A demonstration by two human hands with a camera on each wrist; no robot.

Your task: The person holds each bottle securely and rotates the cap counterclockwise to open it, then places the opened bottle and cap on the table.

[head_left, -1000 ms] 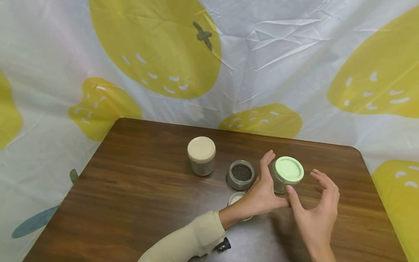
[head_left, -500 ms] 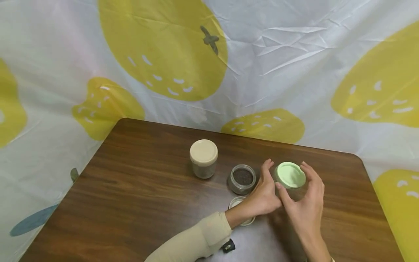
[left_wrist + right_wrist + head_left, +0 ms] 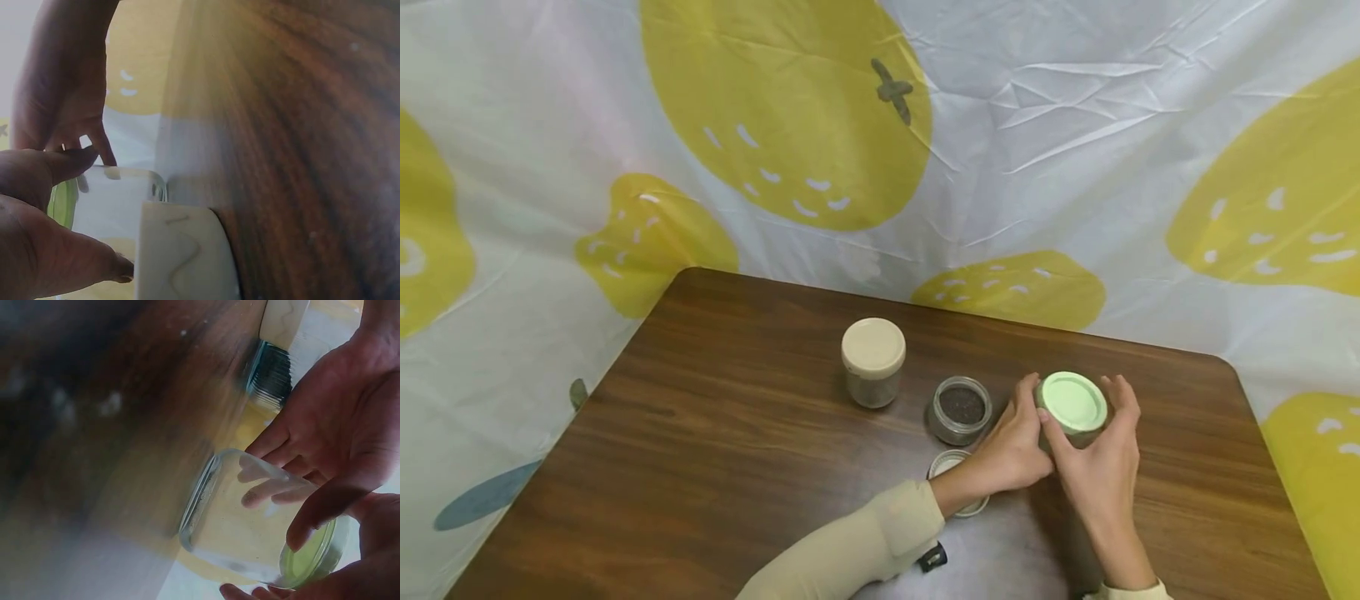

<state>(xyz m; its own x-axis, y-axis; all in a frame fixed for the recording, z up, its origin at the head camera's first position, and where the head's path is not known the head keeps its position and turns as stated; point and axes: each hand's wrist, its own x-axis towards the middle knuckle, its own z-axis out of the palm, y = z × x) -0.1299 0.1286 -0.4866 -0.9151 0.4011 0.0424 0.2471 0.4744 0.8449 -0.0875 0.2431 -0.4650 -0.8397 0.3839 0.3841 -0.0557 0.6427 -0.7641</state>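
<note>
Fingers of your left hand (image 3: 1013, 446) curl round the clear wall of the glass jar (image 3: 250, 515), some showing through it from the far side while your thumb lies across the near side. Your right hand (image 3: 1103, 467) holds the pale green lid (image 3: 1073, 402) at the jar's top, its thumb at the near left edge and its fingers curved about the right edge. Your two hands are so close that their bases meet or overlap just in front of the jar, which is at the right part of the brown wood-grain surface (image 3: 715, 433), lid uppermost. Just left of your left hand you have an open glass jar (image 3: 961, 408) with dark, grainy contents. A round, pale, ridged lid (image 3: 950, 461) lies nearer you, partly hidden under your left wrist. Farther left stands a cream-lidded jar (image 3: 874, 358), upright and apart from the others. Your cream sleeve (image 3: 857, 542) reaches in from the lower edge, with a small black object (image 3: 933, 557) beside its cuff. White fabric with yellow fruit shapes (image 3: 977, 183) hangs behind the surface.
</note>
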